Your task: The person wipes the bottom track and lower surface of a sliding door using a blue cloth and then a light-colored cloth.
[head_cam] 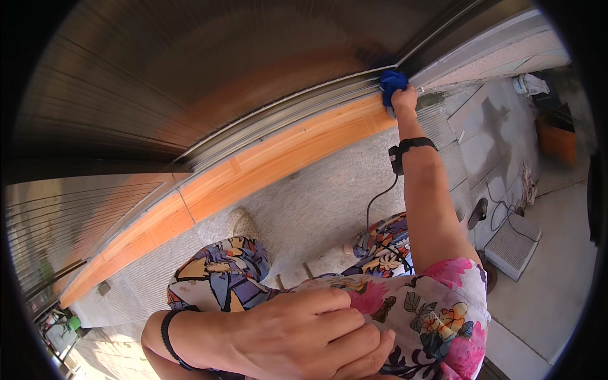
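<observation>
My right hand (404, 99) reaches out to the far right end of a sliding-door track (285, 110). Its fingers grip a bunched blue cloth (393, 85), which presses into the corner where the track meets the frame. Below the track runs an orange, wood-look tiled sill (294, 135). Above it stands a dark, glossy door panel (237, 57) that reflects orange. My left hand (308, 332) lies folded across my front, close to the floral shirt (456, 323). Its fingers are bent and its palm is hidden, so whether it holds anything does not show.
A cable (369, 204) hangs from the black strap device (396, 156) on my right wrist. On the paved floor at right are a grey slab-like box (513, 244), a dark shoe (477, 213) and an orange-brown box (558, 140). My left shoe (242, 223) stands near the sill.
</observation>
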Demonstrator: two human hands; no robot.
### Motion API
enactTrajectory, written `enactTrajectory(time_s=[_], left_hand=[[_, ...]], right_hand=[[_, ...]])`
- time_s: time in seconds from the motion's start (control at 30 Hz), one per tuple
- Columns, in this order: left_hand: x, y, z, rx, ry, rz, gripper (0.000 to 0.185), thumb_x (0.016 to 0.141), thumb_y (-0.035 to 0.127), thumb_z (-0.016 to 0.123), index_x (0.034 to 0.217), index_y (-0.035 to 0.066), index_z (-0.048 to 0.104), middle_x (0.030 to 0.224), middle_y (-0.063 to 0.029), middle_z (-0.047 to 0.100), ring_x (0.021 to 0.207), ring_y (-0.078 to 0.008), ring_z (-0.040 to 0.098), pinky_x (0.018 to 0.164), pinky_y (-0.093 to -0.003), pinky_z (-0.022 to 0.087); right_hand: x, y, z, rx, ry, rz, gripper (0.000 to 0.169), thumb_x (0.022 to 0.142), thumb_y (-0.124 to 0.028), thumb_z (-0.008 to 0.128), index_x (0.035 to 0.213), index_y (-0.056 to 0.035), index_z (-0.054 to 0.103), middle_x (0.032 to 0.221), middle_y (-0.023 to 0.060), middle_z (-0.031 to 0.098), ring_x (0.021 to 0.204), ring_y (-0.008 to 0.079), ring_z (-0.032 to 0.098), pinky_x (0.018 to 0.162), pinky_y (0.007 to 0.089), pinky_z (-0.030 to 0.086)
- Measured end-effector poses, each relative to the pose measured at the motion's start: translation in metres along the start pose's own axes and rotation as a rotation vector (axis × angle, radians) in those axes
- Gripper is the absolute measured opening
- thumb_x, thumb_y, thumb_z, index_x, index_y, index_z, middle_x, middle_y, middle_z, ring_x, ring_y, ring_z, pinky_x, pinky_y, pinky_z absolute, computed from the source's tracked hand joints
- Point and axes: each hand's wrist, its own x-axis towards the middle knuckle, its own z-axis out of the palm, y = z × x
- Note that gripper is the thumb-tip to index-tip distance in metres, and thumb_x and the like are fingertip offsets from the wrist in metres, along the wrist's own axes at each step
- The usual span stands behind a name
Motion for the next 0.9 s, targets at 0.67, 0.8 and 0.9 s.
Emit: enactTrajectory(time_s=[0.67,0.8,0.9], left_hand=[[-0.030,0.020,-0.010,0.080,-0.274,0.148,0.016,0.070,0.017,0.063,0.071,0.001,0.061,0.068,-0.0036,0.055,0.064,-0.0151,0.055,0.056,-0.0285,0.037],[-0.030,0.010,-0.015,0.162,-0.184,0.184,0.014,0.067,0.014,0.064,0.070,0.000,0.059,0.065,-0.0027,0.051,0.060,-0.0156,0.052,0.053,-0.0290,0.035],[-0.036,0.012,-0.018,0.207,-0.201,0.162,0.015,0.066,0.013,0.064,0.071,0.000,0.059,0.067,-0.0025,0.051,0.061,-0.0154,0.052,0.053,-0.0282,0.036]], right_hand=[[-0.382,-0.218,-0.021,0.099,-0.712,-0.978,0.020,0.082,-0.017,0.063,0.100,-0.0094,0.064,0.109,0.0101,0.056,0.106,0.0336,0.055,0.083,0.0468,0.053],[-0.450,-0.257,-0.030,0.203,-0.938,-1.163,0.015,0.083,-0.011,0.056,0.096,-0.0088,0.063,0.108,0.0108,0.056,0.104,0.0331,0.056,0.083,0.0468,0.052],[-0.398,-0.240,-0.024,0.139,-0.842,-1.056,0.020,0.081,-0.014,0.061,0.100,-0.0088,0.062,0.111,0.0109,0.058,0.108,0.0340,0.056,0.083,0.0463,0.053]])
